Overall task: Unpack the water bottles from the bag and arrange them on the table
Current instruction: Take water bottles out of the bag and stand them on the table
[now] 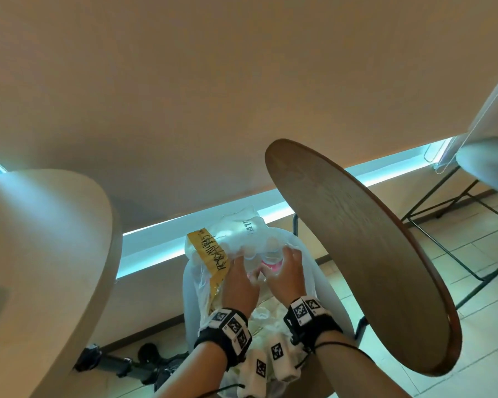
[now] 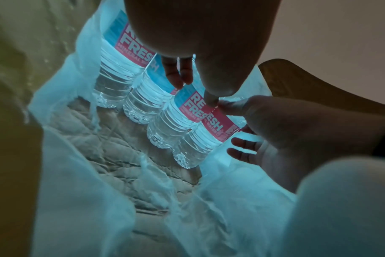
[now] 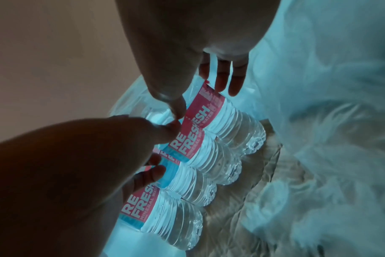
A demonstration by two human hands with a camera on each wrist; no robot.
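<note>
Round wooden table [image 1: 357,248] beside the grip. White plastic bag [image 1: 322,271] surrounds a shrink-wrapped pack of water bottles [image 2: 165,111], side by side, long axes parallel, bases toward the bag floor. Left hand [image 1: 239,285] and right hand [image 1: 285,277] curl around the pack.

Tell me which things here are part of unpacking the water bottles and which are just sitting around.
Part of the job:
- pack of water bottles, gripped by the left hand and right hand
- white plastic bag around the pack
- round wooden table, nothing on it yet

Just around:
- pale round table
- metal-legged chair
- dark wheeled base on the floor
</note>
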